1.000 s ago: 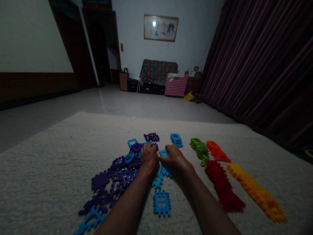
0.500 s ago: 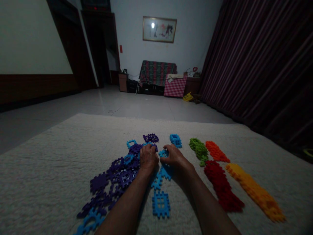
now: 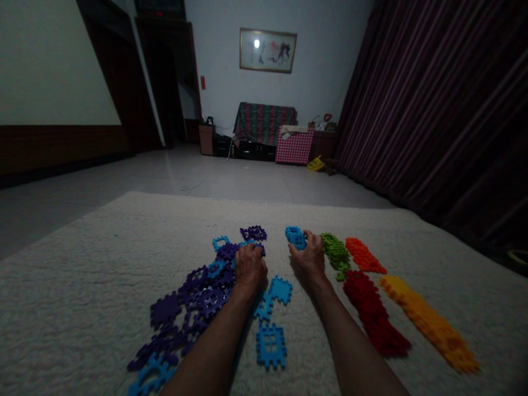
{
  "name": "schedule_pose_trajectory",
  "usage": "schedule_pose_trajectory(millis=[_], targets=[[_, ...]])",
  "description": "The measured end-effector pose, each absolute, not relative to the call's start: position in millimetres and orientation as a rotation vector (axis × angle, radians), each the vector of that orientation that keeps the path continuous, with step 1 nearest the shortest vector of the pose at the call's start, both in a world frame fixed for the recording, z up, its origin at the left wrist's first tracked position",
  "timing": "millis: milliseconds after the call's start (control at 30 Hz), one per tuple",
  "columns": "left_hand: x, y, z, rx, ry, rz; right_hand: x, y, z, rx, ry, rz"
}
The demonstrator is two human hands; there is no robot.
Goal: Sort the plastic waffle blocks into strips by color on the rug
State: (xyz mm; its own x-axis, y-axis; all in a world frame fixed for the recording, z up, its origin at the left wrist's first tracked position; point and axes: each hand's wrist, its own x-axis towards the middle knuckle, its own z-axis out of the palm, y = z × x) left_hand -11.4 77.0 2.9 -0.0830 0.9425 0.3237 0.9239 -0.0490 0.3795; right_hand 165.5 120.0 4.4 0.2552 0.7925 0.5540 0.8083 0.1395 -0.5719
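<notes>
My left hand [image 3: 250, 267] rests, fingers bent downward, at the right edge of a heap of purple interlocking plastic tiles [image 3: 165, 309]; its fingertips are hidden, so what they grip does not show. To its right, my right hand [image 3: 310, 256] closes thumb and fingers around the near right end of a small stack of blue interlocking tiles [image 3: 294, 236]. Between my forearms lie a solid blue tile [image 3: 281, 290], a partly covered blue piece [image 3: 263, 309] and a blue window tile [image 3: 271, 345]. Other blue pieces [image 3: 216, 268] are mixed into the purple heap.
Rows of green tiles [image 3: 336, 253], orange tiles [image 3: 365, 255], dark red tiles [image 3: 374, 313] and yellow tiles [image 3: 429, 322] lie on the right. Purple tiles [image 3: 253, 233] lie farther back. Everything rests on a pale quilted mat [image 3: 103, 247]; a tiled floor [image 3: 231, 179] stretches beyond.
My right hand has moved away and right with a blue piece, from beside my left hand to the blue stack. The solid blue tile is now uncovered. My left hand has barely moved.
</notes>
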Motion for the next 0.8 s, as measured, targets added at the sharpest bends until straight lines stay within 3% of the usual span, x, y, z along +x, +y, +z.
schedule_pose_trajectory(millis=[800], targets=[[-11.7,76.4,6.9,2.113,2.135,0.755,164.8,117.2,-2.2,-1.737,-1.484,-0.005]])
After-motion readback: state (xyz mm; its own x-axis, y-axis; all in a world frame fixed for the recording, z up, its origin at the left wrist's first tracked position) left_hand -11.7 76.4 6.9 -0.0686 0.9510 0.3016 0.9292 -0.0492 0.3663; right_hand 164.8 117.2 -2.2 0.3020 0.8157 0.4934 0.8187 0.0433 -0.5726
